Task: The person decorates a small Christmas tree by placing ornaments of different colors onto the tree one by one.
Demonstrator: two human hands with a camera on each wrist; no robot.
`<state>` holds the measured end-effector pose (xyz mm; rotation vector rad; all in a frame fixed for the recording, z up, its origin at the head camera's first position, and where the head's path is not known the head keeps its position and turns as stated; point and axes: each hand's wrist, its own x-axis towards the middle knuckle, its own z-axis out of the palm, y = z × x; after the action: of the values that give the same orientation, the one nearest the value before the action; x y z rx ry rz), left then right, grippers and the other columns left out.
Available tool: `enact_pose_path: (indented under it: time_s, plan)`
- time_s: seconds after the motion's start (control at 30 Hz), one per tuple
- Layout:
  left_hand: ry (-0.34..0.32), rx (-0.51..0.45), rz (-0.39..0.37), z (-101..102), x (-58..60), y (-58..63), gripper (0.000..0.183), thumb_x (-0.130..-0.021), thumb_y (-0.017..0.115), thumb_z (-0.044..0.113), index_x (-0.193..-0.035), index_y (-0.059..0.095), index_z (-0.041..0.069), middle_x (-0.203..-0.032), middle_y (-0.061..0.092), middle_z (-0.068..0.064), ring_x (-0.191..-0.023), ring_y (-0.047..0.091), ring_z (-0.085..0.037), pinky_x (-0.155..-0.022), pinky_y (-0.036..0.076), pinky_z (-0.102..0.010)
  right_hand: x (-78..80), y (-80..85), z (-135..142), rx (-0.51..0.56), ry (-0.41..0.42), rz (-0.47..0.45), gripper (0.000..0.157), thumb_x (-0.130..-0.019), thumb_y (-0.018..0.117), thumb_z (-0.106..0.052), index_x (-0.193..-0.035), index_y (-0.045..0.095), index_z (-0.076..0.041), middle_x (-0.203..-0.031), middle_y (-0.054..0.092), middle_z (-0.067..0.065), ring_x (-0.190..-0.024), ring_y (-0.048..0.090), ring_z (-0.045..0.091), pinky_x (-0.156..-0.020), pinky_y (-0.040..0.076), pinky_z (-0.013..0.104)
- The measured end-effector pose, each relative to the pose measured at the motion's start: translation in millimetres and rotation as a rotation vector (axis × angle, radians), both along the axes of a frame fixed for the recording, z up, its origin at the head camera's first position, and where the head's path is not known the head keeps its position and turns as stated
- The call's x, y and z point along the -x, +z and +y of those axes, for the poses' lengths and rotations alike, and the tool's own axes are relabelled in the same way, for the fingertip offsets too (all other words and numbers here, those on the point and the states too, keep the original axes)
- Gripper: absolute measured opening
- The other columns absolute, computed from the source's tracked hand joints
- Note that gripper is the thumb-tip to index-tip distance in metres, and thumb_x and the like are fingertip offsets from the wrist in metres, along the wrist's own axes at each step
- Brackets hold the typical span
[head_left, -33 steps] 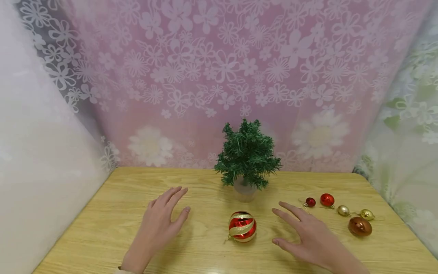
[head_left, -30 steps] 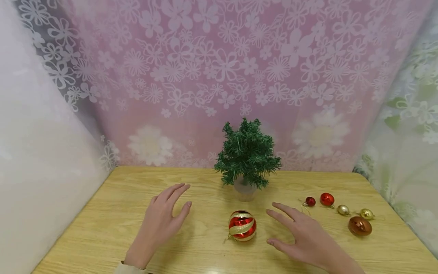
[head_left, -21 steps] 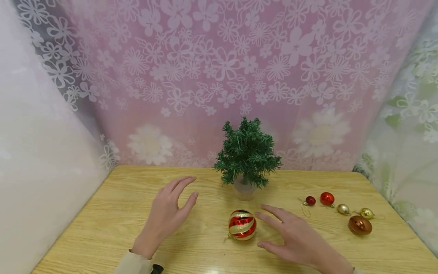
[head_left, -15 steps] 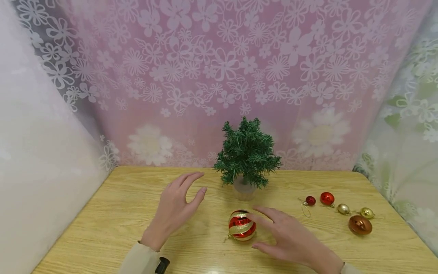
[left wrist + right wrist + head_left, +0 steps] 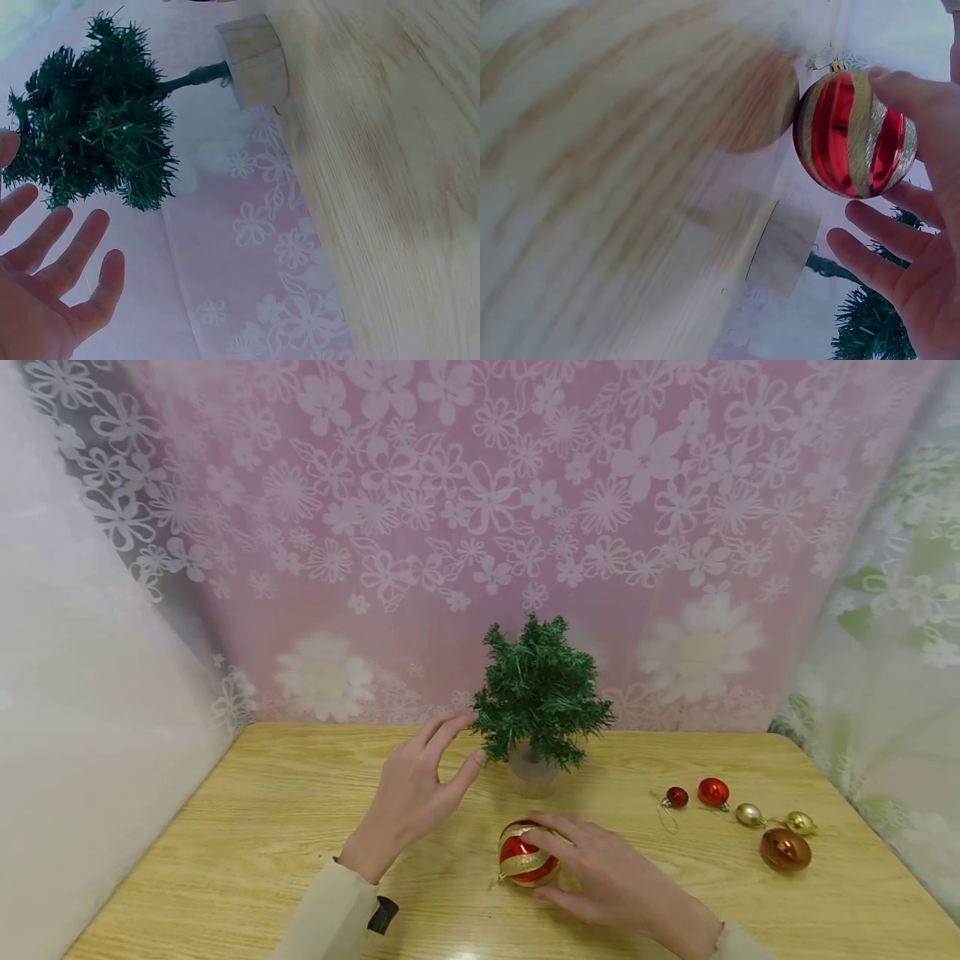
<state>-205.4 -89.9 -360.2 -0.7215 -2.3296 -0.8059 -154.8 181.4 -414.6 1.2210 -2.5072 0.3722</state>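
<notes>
A large red-and-gold striped Christmas bauble (image 5: 517, 864) rests on the table in front of a small artificial Christmas tree (image 5: 540, 693). My right hand (image 5: 611, 877) reaches round the bauble from the right, index finger over its top and thumb at its near edge. In the right wrist view the thumb overlaps the bauble (image 5: 840, 135) near its cap, and the other fingers spread below and behind it. To the left, my left hand (image 5: 416, 785) has its fingers spread, fingertips right at the tree's left branches. The left wrist view shows that palm (image 5: 37, 307) below the tree (image 5: 105, 120).
Smaller baubles lie at the table's right: a dark red one (image 5: 677, 797), a red one (image 5: 713, 792), two gold ones and a brown one (image 5: 785, 849). The tree stands on a round wooden base (image 5: 255, 60). A floral curtain (image 5: 480, 527) hangs behind the table (image 5: 262, 827).
The right hand has moved left from beside the striped bauble to around it. The left hand has moved right and away from me, up to the tree. The bauble has stayed in place.
</notes>
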Motion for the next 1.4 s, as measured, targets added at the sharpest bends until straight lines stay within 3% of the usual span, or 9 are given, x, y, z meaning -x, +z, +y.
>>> enact_pose_path:
  time_s: [0.3, 0.53, 0.73, 0.87, 1.07, 1.23, 1.4]
  plan:
    - [-0.001, -0.042, -0.040, 6, 7.1, 0.6, 0.049, -0.102, 0.063, 0.039, -0.147, 0.055, 0.023, -0.144, 0.059, 0.001, -0.117, 0.067, -0.021, -0.077, 0.058, -0.038, 0.5, 2.3, -2, 0.008, -0.015, -0.054, 0.050, -0.088, 0.081, -0.039, -0.128, 0.061, -0.017, -0.138, 0.063, 0.002, -0.111, 0.069, 0.015, -0.084, 0.062, 0.035]
    - [-0.029, -0.043, -0.008, 12, 17.5, 5.5, 0.053, -0.101, 0.064, 0.041, -0.149, 0.054, 0.022, -0.151, 0.052, -0.002, -0.134, 0.058, -0.026, -0.091, 0.057, -0.047, 0.0, 3.5, 2, 0.009, -0.037, -0.060, 0.058, -0.085, 0.084, -0.039, -0.133, 0.059, -0.019, -0.132, 0.063, 0.002, -0.107, 0.068, 0.015, -0.081, 0.062, 0.035]
    - [-0.119, -0.073, 0.034, 18, 28.1, 10.3, 0.052, -0.101, 0.065, 0.037, -0.148, 0.055, 0.019, -0.156, 0.048, -0.003, -0.138, 0.053, -0.026, -0.104, 0.051, -0.051, -0.2, 2.8, 3, 0.006, -0.065, -0.100, 0.066, -0.082, 0.087, -0.038, -0.140, 0.058, -0.025, -0.129, 0.063, 0.000, -0.101, 0.068, 0.014, -0.078, 0.061, 0.032]
    - [-0.160, -0.069, 0.067, 20, 35.4, 12.0, 0.051, -0.101, 0.066, 0.033, -0.147, 0.055, 0.017, -0.157, 0.047, -0.007, -0.139, 0.053, -0.028, -0.104, 0.052, -0.051, -1.0, 2.6, 5, -0.003, -0.088, -0.096, 0.065, -0.080, 0.088, -0.038, -0.138, 0.061, -0.025, -0.127, 0.063, -0.001, -0.100, 0.068, 0.012, -0.079, 0.061, 0.031]
    - [-0.156, 0.004, 0.059, 23, 42.6, 14.3, 0.051, -0.101, 0.064, 0.037, -0.149, 0.054, 0.022, -0.163, 0.040, -0.006, -0.143, 0.050, -0.030, -0.108, 0.049, -0.055, -2.7, 1.9, 10, -0.002, -0.121, -0.093, 0.062, -0.079, 0.088, -0.039, -0.134, 0.062, -0.026, -0.125, 0.062, -0.003, -0.096, 0.067, 0.010, -0.077, 0.061, 0.030]
    - [-0.159, 0.027, 0.035, 23, 47.6, 14.1, 0.049, -0.102, 0.062, 0.038, -0.148, 0.055, 0.024, -0.165, 0.037, -0.004, -0.144, 0.049, -0.030, -0.111, 0.045, -0.059, -3.3, 2.2, 15, -0.015, -0.137, -0.096, 0.063, -0.079, 0.088, -0.040, -0.135, 0.061, -0.026, -0.130, 0.063, 0.002, -0.100, 0.069, 0.014, -0.077, 0.062, 0.033]
    - [-0.174, 0.040, 0.075, 23, 53.1, 12.9, 0.049, -0.102, 0.062, 0.035, -0.149, 0.054, 0.025, -0.162, 0.041, -0.010, -0.140, 0.053, -0.031, -0.109, 0.047, -0.060, -3.3, 2.0, 22, -0.012, -0.152, -0.097, 0.064, -0.080, 0.087, -0.041, -0.136, 0.060, -0.028, -0.134, 0.064, 0.006, -0.103, 0.071, 0.017, -0.078, 0.062, 0.035]
